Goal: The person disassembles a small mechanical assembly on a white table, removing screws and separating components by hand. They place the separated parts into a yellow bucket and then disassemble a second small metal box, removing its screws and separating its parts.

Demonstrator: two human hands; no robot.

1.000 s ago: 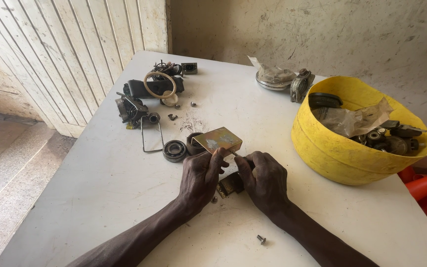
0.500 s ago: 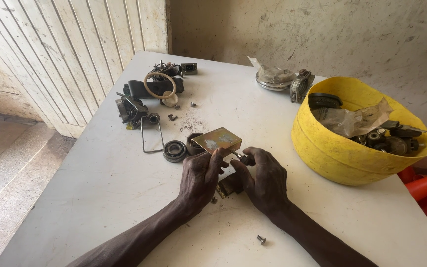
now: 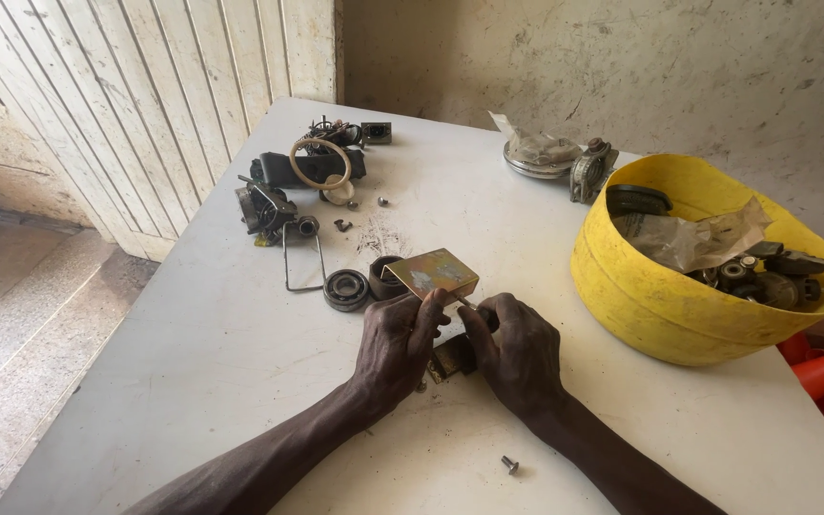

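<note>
since one second ago the right hand [image 3: 517,348] has moved a little closer to the left hand [image 3: 398,345], and its fingers now curl tighter near the edge of the brass plate [image 3: 434,274]. the left hand's fingers have risen slightly on the plate's near edge. the plate itself is tilted almost the same, only a bit lower.

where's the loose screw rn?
Head view: the loose screw lies on the white table near its front edge, just below the right hand, apart from it.
</note>
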